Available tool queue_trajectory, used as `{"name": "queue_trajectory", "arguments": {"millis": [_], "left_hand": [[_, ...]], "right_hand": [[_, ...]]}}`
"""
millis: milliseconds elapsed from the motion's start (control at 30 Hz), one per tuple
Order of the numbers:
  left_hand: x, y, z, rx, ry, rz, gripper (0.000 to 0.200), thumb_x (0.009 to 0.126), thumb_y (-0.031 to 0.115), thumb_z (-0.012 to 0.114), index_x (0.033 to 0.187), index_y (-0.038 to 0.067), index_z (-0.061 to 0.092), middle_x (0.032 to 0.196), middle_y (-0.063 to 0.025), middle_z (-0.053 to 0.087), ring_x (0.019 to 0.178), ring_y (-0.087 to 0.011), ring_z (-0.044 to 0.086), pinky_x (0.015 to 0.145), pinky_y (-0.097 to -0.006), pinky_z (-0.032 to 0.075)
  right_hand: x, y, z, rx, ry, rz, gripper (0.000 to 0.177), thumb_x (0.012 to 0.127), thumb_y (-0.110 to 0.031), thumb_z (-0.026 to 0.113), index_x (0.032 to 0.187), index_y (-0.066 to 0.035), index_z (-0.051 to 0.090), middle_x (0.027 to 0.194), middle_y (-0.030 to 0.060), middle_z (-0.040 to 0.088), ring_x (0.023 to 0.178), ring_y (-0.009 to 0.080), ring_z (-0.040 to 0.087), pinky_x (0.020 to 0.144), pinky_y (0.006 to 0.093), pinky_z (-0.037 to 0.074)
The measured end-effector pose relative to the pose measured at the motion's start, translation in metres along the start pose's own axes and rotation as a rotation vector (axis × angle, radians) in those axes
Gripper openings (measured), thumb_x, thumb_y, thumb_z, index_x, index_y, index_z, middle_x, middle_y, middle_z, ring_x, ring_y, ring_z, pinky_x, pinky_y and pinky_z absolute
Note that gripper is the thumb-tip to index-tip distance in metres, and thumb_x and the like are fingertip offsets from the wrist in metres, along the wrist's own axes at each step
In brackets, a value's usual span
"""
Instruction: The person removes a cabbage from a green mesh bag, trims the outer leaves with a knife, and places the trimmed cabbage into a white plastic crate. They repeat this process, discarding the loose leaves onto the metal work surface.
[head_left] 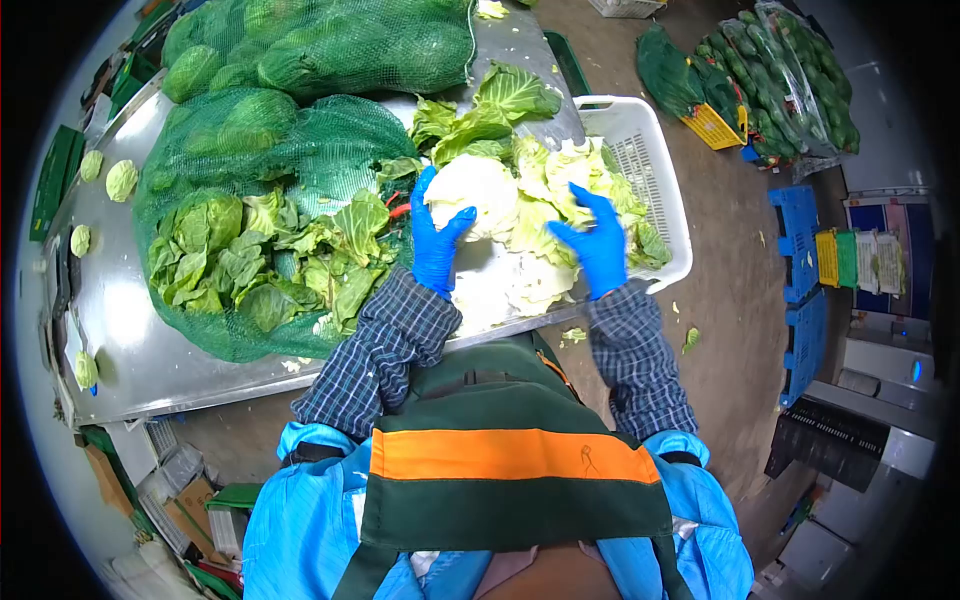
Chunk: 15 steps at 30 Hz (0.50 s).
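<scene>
A pale, peeled cabbage (476,196) rests near the front edge of the metal table. My left hand (436,245), in a blue glove, grips its left side with the thumb across the front. To the right, my right hand (597,243), also gloved in blue, has thumb and fingers apart over loose cabbage leaves (545,190). Those leaves spread from the cabbage toward a white plastic basket (672,200) at the table's right side. Larger green outer leaves (515,95) lie behind the cabbage. Left of my left hand, an opened green net bag (215,335) holds leafy cabbage pieces.
Another full net bag of cabbages (370,50) lies at the back of the table (115,300). Several small cabbages (122,180) sit along its left side. On the floor to the right are a yellow crate (715,122), bagged vegetables (785,80) and blue pallets (797,245).
</scene>
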<state>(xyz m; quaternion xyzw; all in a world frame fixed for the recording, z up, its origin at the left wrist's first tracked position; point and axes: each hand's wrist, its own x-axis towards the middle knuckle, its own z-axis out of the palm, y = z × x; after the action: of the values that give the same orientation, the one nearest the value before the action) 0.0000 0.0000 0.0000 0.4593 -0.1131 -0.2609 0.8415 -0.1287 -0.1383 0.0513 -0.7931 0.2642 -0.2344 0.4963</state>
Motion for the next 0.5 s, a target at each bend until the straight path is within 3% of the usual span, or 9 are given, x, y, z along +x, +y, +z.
{"name": "queue_trajectory", "arguments": {"millis": [100, 167, 200, 267, 300, 367, 400, 433, 500], "left_hand": [[0.014, 0.008, -0.012, 0.023, -0.035, 0.089, 0.083, 0.07, 0.011, 0.074, 0.138, 0.002, 0.027, 0.131, -0.0152, 0.041, 0.118, -0.0242, 0.045, 0.101, -0.0369, 0.039], [0.006, 0.009, -0.016, 0.113, -0.019, 0.17, 0.084, 0.069, 0.011, 0.075, 0.138, 0.002, 0.027, 0.13, -0.0158, 0.041, 0.118, -0.0246, 0.044, 0.101, -0.0367, 0.039], [-0.001, 0.018, -0.014, 0.074, -0.007, 0.126, 0.085, 0.068, 0.011, 0.075, 0.138, 0.002, 0.027, 0.131, -0.0155, 0.04, 0.119, -0.0251, 0.044, 0.101, -0.0365, 0.038], [-0.004, 0.013, -0.025, 0.05, -0.02, 0.13, 0.086, 0.068, 0.012, 0.076, 0.138, 0.002, 0.028, 0.132, -0.0151, 0.04, 0.12, -0.0251, 0.043, 0.102, -0.0367, 0.037], [-0.002, 0.013, -0.031, 0.032, -0.036, 0.137, 0.087, 0.067, 0.012, 0.077, 0.138, 0.002, 0.028, 0.133, -0.0148, 0.039, 0.121, -0.0252, 0.043, 0.103, -0.0369, 0.036], [0.005, 0.013, -0.045, 0.207, -0.054, 0.24, 0.091, 0.064, 0.014, 0.079, 0.138, 0.001, 0.029, 0.135, -0.0138, 0.038, 0.123, -0.0252, 0.041, 0.105, -0.0374, 0.034], [0.003, 0.024, -0.043, 0.252, -0.097, 0.205, 0.093, 0.062, 0.015, 0.08, 0.138, 0.001, 0.029, 0.135, -0.0141, 0.038, 0.123, -0.0254, 0.04, 0.105, -0.0376, 0.033], [-0.001, 0.031, -0.042, 0.292, -0.14, 0.163, 0.095, 0.061, 0.017, 0.082, 0.138, 0.001, 0.029, 0.135, -0.0144, 0.038, 0.124, -0.0256, 0.039, 0.106, -0.0377, 0.032], [0.001, 0.023, -0.048, 0.442, -0.169, 0.232, 0.1, 0.056, 0.022, 0.084, 0.138, 0.001, 0.03, 0.136, -0.0145, 0.038, 0.125, -0.0265, 0.039, 0.107, -0.0381, 0.03]], "right_hand": [[0.005, -0.02, 0.043, -0.015, -0.003, -0.071, 0.069, 0.065, -0.017, 0.082, 0.125, -0.006, 0.051, 0.118, 0.0099, 0.054, 0.109, 0.0213, 0.053, 0.087, 0.0317, 0.046], [0.001, -0.03, 0.051, 0.158, -0.03, 0.11, 0.065, 0.067, -0.014, 0.08, 0.125, -0.007, 0.052, 0.11, 0.0058, 0.06, 0.089, 0.0153, 0.06, 0.071, 0.026, 0.05], [-0.003, -0.033, 0.05, 0.153, -0.034, 0.115, 0.065, 0.067, -0.014, 0.08, 0.125, -0.007, 0.052, 0.11, 0.0058, 0.06, 0.089, 0.0153, 0.06, 0.071, 0.026, 0.05], [-0.004, -0.036, 0.043, 0.32, -0.132, 0.386, 0.053, 0.07, -0.01, 0.076, 0.12, -0.008, 0.058, 0.089, 0.0025, 0.065, 0.065, 0.0075, 0.058, 0.052, 0.0208, 0.046], [-0.005, -0.038, 0.042, 0.318, -0.131, 0.38, 0.053, 0.07, -0.01, 0.076, 0.12, -0.008, 0.058, 0.089, 0.0025, 0.065, 0.065, 0.0075, 0.058, 0.052, 0.0208, 0.046], [-0.007, -0.038, 0.038, 0.255, -0.125, 0.273, 0.042, 0.073, -0.008, 0.072, 0.114, -0.009, 0.062, 0.07, 0.0003, 0.063, 0.052, 0.0029, 0.051, 0.044, 0.0183, 0.04], [-0.006, -0.037, 0.035, 0.223, -0.123, 0.31, 0.037, 0.073, -0.007, 0.071, 0.11, -0.009, 0.065, 0.072, 0.001, 0.064, 0.053, 0.0038, 0.052, 0.045, 0.0191, 0.041], [-0.005, -0.038, 0.03, 0.169, -0.101, 0.345, 0.042, 0.071, -0.007, 0.074, 0.111, -0.009, 0.064, 0.09, 0.0012, 0.065, 0.059, 0.0034, 0.054, 0.049, 0.019, 0.043], [-0.007, -0.058, 0.038, -0.051, -0.03, -0.01, 0.047, 0.068, -0.008, 0.077, 0.112, -0.008, 0.062, 0.108, 0.0022, 0.062, 0.072, 0.0085, 0.06, 0.059, 0.022, 0.048]]}}
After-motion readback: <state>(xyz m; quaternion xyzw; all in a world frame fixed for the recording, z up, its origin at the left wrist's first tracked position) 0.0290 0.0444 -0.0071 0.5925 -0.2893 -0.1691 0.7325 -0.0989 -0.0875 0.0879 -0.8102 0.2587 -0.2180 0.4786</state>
